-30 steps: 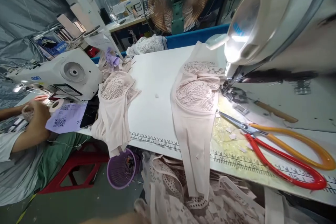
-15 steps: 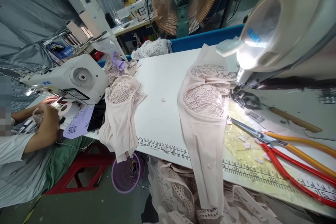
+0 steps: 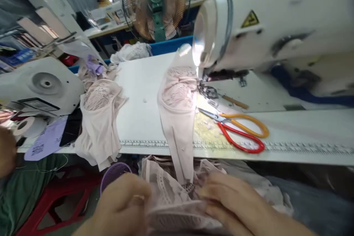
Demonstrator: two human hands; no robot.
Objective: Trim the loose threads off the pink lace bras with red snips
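1. holding a pale lace piece (image 3: 177, 215) between them, the left hand (image 3: 125, 201) and the right hand (image 3: 232, 195) were low, on the near side of the table (image 3: 141, 81).
2. the left hand was curled like a loose fist, gripping one side of the lace piece; blur hid its fingertips.
3. the right hand was bent over the other side, gripping it too, though just where each finger pressed could not be told.
4. having a hand at each side likely kept the cloth spread across the gap instead of bunching.
5. beyond that gap, a long beige garment (image 3: 177, 118) lay over the table, its narrow end hanging past the edge toward the hands; its upper part was just beside the needle area of the sewing machine (image 3: 271, 33), perhaps to be within easy reach.
6. forward of the right hand, scissors (image 3: 219, 117) rested with their handles pointing rightward, probably for a quick pick-up.
7. ahead of the left hand, a second garment (image 3: 101, 125) overhung the table, and a purple basket (image 3: 115, 171) stood below, perhaps for scraps.
8. well left of the left hand showed a co-worker's arm (image 3: 7, 151).
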